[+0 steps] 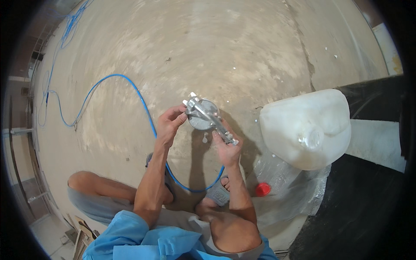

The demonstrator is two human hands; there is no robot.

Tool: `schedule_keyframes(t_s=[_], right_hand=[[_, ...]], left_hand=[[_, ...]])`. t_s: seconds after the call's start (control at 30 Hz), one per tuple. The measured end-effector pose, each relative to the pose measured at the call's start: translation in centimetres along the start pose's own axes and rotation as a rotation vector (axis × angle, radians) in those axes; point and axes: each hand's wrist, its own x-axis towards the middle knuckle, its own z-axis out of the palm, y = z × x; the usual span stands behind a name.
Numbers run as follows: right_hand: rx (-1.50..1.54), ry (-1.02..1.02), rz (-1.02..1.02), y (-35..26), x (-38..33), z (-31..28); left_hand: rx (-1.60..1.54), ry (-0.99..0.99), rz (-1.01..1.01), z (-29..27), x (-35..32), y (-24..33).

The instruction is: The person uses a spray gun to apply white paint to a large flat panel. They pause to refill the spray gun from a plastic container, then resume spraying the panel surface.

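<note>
Blue sleeves [143, 236] lowest; both hands, left [168, 125] and right [227, 147], clamp a silver metal spray gun with round cup [207, 116] over the concrete floor [216, 52].

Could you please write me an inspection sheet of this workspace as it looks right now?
Surface: bare concrete floor, stained and dusty, with a crack running down on the right.
Job's things: a metal spray gun with a round cup, held above the floor in both hands.
Clutter: a white plastic jug lying on its side without a cap; a red cap on clear plastic sheeting.
Hands: left hand grips the gun's head end; right hand holds the handle end.
Cables: a blue hose loops across the floor and passes under the arms.
Surroundings: dark block at right; metal frames at left.
</note>
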Motion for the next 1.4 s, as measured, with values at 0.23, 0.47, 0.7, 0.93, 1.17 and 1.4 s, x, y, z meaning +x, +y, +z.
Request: schedule_keyframes(t_s=[0.23,0.47,0.7,0.93,1.17,1.4], right_hand=[[0.124,-0.118,0.039,-1.6,1.6,-0.8],[0.054,0.005,0.149,-0.8,1.7,-0.8],[-0.072,-0.234,0.202,-1.4,0.6,-0.3],[-0.089,-0.283,0.301,-0.9,0.3,-0.3],[-0.103,-0.308,0.201,0.3,0.0,-0.5],[-0.108,-0.226,0.140,0.1,0.6,-0.4]], left_hand=[[-0.013,0.012,0.031,1.7,0.6,1.6],[-0.010,-0.067,0.096,2.0,1.9,1.2],[0.056,0.082,0.175,1.4,1.9,-0.2],[0.003,0.111,0.173,1.0,1.1,-1.0],[0.126,0.131,0.164,0.2,0.9,-1.4],[0.164,0.010,0.131,0.1,-0.4,-0.3]])
